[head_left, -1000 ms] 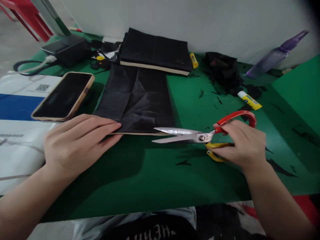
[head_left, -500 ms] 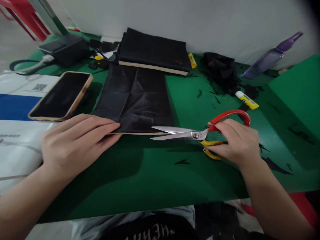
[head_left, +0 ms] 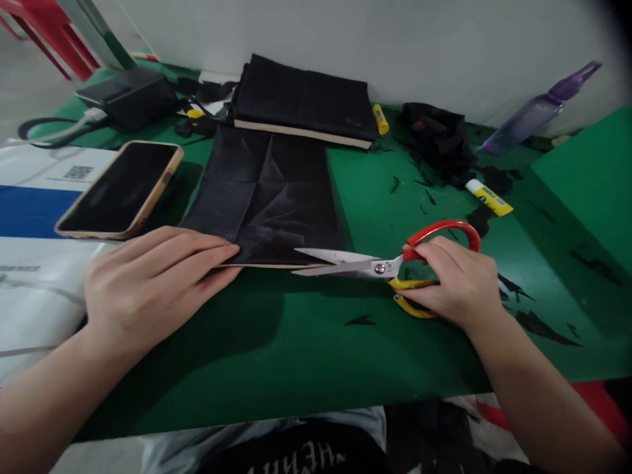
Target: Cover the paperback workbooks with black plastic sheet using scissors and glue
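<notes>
A creased black sheet (head_left: 281, 191) with a thin pale front edge lies on the green table. My left hand (head_left: 158, 280) pinches its front left corner, thumb below and fingers on top. In my right hand (head_left: 457, 280) is a pair of scissors (head_left: 363, 265) with one red and one yellow handle. The slightly parted blades point left and straddle the sheet's front edge near its right corner. A gap separates the blade tips from my left fingertips.
Behind the sheet lies a folded black stack (head_left: 306, 99). A phone (head_left: 121, 191) and black box (head_left: 128, 95) stand left. To the right are a glue stick (head_left: 488, 197), crumpled black material (head_left: 437, 138), a purple bottle (head_left: 528, 122) and black scraps (head_left: 546, 327).
My right hand and the scissors have shifted a little to the left along the sheet's front edge. My left hand has stayed nearly in place.
</notes>
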Demonstrator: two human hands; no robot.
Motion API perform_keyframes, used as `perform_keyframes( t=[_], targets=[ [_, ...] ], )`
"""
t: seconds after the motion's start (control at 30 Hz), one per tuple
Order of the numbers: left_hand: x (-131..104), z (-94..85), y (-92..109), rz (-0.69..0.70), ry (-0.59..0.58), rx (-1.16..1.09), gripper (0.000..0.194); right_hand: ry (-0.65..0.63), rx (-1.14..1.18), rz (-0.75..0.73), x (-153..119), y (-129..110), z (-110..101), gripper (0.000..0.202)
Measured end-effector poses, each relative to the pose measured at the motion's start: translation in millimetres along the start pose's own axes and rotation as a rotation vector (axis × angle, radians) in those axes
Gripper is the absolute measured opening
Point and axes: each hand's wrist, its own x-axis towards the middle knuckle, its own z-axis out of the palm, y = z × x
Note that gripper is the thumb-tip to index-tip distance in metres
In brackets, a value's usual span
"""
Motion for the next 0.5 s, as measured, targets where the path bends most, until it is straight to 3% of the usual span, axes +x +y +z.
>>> perform_keyframes(
  t=[0.5],
  targets=[
    [0.3, 0.8, 1.5, -0.013, 0.011, -0.029, 0.023, 0.014, -0.048, -0.05, 1.2, 0.5, 1.2, 0.027]
  ],
)
